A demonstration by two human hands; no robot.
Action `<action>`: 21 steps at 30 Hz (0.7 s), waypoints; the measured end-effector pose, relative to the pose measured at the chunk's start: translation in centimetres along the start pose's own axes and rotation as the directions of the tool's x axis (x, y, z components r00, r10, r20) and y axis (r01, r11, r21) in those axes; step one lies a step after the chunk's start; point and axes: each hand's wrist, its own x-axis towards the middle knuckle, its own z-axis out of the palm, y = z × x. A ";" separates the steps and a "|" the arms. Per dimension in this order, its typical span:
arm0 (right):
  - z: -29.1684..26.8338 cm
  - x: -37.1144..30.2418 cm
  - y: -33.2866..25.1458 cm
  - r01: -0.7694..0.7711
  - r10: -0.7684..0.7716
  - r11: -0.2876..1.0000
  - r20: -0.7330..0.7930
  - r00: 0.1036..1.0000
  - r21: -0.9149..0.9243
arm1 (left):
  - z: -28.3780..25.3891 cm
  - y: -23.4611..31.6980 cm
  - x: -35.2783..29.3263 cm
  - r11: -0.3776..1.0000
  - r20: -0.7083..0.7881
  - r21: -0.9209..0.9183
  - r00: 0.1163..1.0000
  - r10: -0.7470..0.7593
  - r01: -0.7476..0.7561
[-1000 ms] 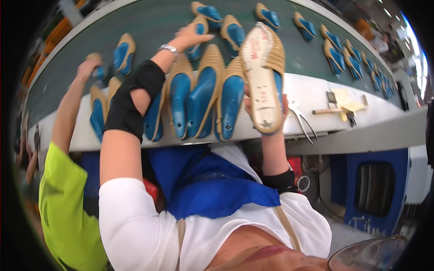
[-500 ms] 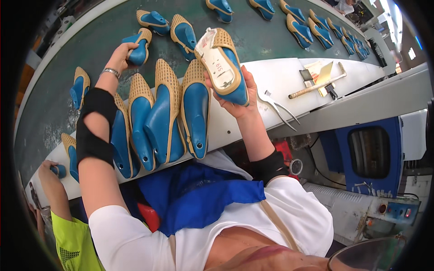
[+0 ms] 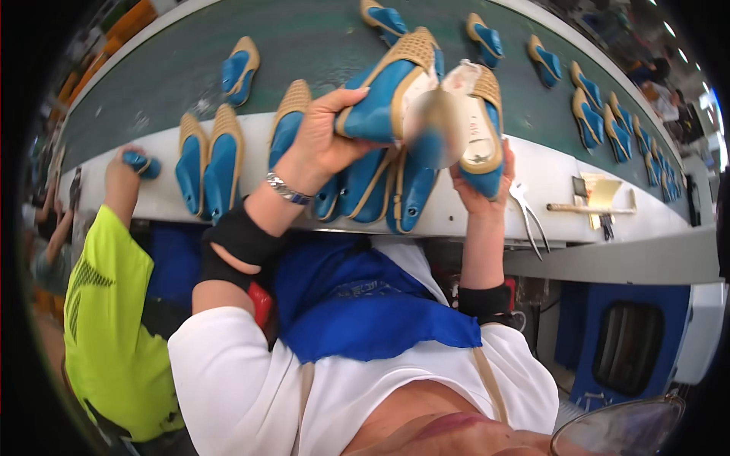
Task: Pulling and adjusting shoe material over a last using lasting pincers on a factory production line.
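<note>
My left hand (image 3: 323, 140) is closed around the heel end of a tan woven shoe on a blue last (image 3: 384, 95), lifted off the table and tilted with its pale underside facing right. Beside it, my right hand (image 3: 488, 186) grips a second shoe on a last (image 3: 480, 125), its whitish sole turned toward me. The two shoes are close together; a blurred patch hides the spot between them, so I cannot tell if they touch. Under my hands, several shoes on blue lasts (image 3: 367, 194) lie on the white table edge (image 3: 559, 163), partly covered.
Several more shoes on lasts (image 3: 589, 118) lie along the green conveyor belt (image 3: 319, 45). Pincers (image 3: 527, 216) and a hammer (image 3: 589, 208) by some papers rest at the right. At the left, a co-worker's hand (image 3: 122, 171) holds a blue last (image 3: 142, 164).
My left hand has lifted its shoe from the belt and brought it right, beside the shoe in my right hand. The head view has shifted, so the table appears moved.
</note>
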 end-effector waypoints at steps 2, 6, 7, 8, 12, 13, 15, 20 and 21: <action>0.7 -0.1 0.2 -0.059 0.056 0.996 0.047 0.997 0.068 | 0.1 -0.5 -0.8 0.999 0.027 -0.040 1.000 0.016 -0.015; 2.0 -0.4 1.3 0.016 -0.014 1.000 -0.085 0.996 0.015 | 0.4 -1.5 -2.2 0.989 -0.038 -0.146 0.999 0.030 -0.036; 2.3 -0.5 1.6 0.020 -0.019 1.000 -0.081 0.997 0.015 | 0.5 -1.7 -2.5 0.980 -0.058 -0.196 0.998 0.021 -0.032; 2.6 -0.6 1.9 0.026 -0.023 0.999 -0.124 0.992 0.024 | 0.4 -2.0 -2.7 0.981 -0.054 -0.193 0.998 0.019 -0.029; 2.2 -1.1 1.9 -0.004 0.013 0.996 -0.101 0.995 0.089 | 0.6 -2.5 -2.9 0.972 -0.063 -0.233 0.998 0.016 -0.031; 2.2 -1.3 1.8 -0.056 0.060 0.989 -0.022 0.998 0.138 | 0.7 -2.7 -2.9 0.971 -0.071 -0.236 0.997 0.021 -0.038; 2.3 -1.6 2.3 -0.005 0.008 0.999 -0.100 0.995 0.036 | 0.9 -2.8 -3.1 0.981 -0.076 -0.192 0.997 0.015 -0.029; 2.3 -1.4 2.6 -0.008 0.008 1.000 -0.015 1.000 -0.018 | 0.1 -3.6 -3.7 0.990 -0.060 0.131 0.996 0.065 -0.056; 2.7 -1.4 2.6 -0.008 0.019 0.991 0.079 0.997 -0.133 | -0.1 -4.2 -3.6 0.989 -0.050 0.133 0.997 0.066 -0.059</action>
